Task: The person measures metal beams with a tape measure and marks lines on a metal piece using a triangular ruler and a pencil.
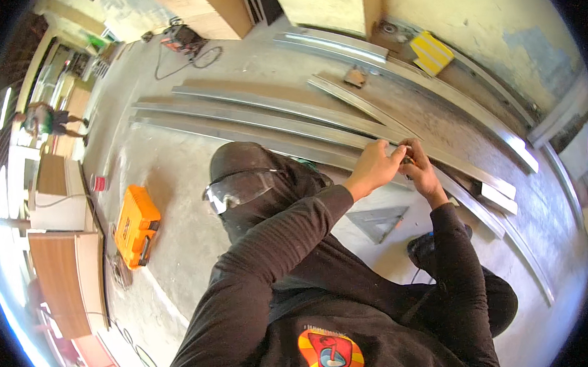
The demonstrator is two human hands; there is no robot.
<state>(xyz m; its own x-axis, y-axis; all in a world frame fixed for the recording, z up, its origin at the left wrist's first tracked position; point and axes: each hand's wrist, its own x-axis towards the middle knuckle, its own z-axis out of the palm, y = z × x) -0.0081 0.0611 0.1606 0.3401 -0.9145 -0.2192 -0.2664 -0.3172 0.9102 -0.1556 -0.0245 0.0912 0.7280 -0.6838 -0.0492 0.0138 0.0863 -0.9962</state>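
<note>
My left hand [375, 168] and my right hand [424, 174] meet over several long silver metal profiles [264, 120] lying on the floor. The fingers of both hands are bent in and pressed close together. Between them is a small dark thing with a bit of orange [407, 160], mostly hidden by the fingers; its kind cannot be made out. A grey triangular set square [362, 228] lies on the floor just below my hands. Clear safety goggles [244, 189] rest on the dark cloth over my bent left knee.
An orange tool case [136, 225] stands on the floor to the left, near a small red tin [99, 183]. Farther off lies a corded power tool [181, 38]. More metal profiles [462, 98] and a yellow piece [431, 53] lie by the wall. Another person [50, 120] is at far left.
</note>
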